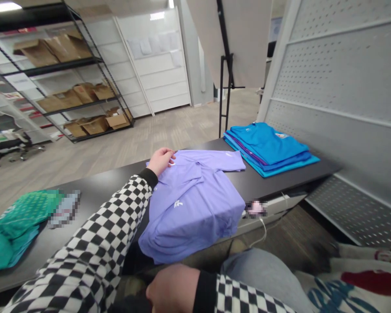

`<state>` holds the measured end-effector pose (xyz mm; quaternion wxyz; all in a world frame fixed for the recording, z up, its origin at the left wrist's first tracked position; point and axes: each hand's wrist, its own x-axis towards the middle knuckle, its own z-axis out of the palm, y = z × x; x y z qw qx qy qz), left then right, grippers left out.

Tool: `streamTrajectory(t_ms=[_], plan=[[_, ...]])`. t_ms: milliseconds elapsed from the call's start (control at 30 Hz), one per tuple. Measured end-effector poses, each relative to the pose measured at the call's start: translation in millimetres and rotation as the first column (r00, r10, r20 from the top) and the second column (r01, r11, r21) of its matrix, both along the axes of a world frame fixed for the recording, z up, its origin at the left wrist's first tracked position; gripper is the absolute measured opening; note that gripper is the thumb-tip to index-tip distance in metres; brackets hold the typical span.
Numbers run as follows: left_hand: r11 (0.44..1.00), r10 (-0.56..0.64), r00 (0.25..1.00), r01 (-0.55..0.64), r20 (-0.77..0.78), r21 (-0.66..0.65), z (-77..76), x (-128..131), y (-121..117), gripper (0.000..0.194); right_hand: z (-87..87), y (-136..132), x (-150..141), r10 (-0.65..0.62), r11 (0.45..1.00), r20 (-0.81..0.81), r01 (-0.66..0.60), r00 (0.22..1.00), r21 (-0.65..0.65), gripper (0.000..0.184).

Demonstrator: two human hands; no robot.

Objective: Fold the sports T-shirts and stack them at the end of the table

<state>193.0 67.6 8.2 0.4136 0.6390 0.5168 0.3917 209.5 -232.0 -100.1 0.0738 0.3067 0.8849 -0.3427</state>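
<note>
A lavender long-sleeved shirt (pixel 195 204) lies partly folded on the dark table, its lower part hanging over the near edge. One sleeve stretches to the right across the far side, and small white marks show on the fabric. My left hand (pixel 163 160) is at the shirt's far left edge, its fingers bent and closed on the cloth. Below the hanging part, close to my body, my right hand (pixel 174 287) is curled closed. Its fingertips are hidden, so whatever it may hold cannot be seen.
A stack of folded blue and purple shirts (pixel 270 145) sits at the table's right end. Green clothing (pixel 22 226) lies at the left. A white cable (pixel 263 232) hangs from the near edge. A perforated panel (pixel 339 87) stands right; shelves hold cardboard boxes (pixel 70 48).
</note>
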Motion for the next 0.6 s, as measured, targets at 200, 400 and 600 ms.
streamTrajectory(t_ms=[200, 400, 600], plan=[[0.96, -0.041, 0.865, 0.173, -0.5, 0.221, -37.6, -75.5, 10.7, 0.034, 44.5, -5.7, 49.1, -0.113, 0.993, 0.098, 0.11, 0.989, 0.035, 0.041], [0.913, -0.063, 0.775, 0.3, -0.629, 0.278, -48.5, -82.7, 9.1, 0.045, 63.5, -6.4, 80.9, -0.461, 0.869, -0.087, 0.469, 0.883, 0.155, 0.036], [0.905, -0.102, 0.754, 0.341, -0.649, 0.254, -49.7, -93.7, 23.7, 0.042, 53.2, -16.8, 60.9, -0.567, 0.689, -0.519, 0.714, 0.64, 0.128, 0.029]])
